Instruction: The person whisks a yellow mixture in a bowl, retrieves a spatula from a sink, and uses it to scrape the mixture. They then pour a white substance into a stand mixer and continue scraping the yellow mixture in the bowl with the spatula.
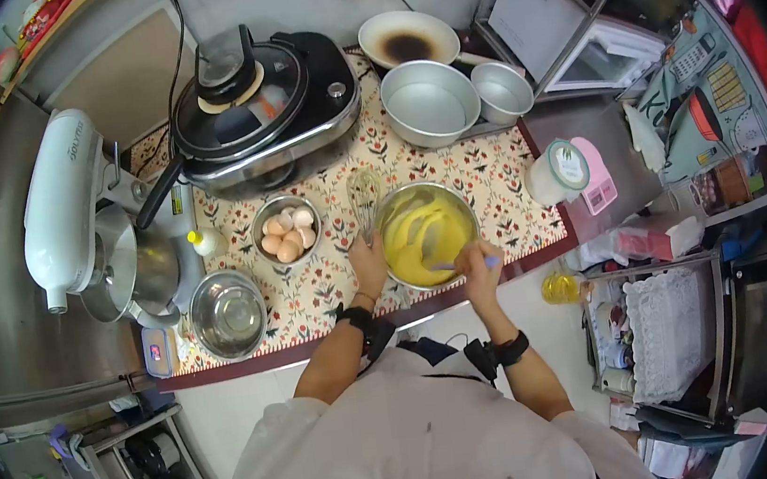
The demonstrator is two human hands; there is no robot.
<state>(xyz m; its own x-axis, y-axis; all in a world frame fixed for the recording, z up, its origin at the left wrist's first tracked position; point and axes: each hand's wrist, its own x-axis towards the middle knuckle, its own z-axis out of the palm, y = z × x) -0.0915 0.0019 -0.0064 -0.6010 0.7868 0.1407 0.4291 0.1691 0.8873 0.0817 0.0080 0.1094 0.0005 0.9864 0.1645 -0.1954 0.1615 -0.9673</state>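
Observation:
A metal mixing bowl (466, 206) at the counter's front edge holds smooth yellow batter (408, 251) with streaked folds on its surface. Closed around the handle of a wire whisk (364, 190), my left hand (368, 265) rests against the bowl's left side. The whisk's wires point up and away from me, beside the bowl. My right hand (480, 268) grips a spatula (443, 267) with a lavender handle, its blade end dipping into the batter at the near right. Left of the whisk stands a small metal bowl of eggshells (288, 235).
A stand mixer (67, 200) fills the left side, near another metal bowl (229, 316) and a yellow-capped bottle (204, 242). Behind are a lidded electric pan (241, 114), a frying pan (408, 38) and two round cake tins (429, 102). A white tub (556, 172) stands right.

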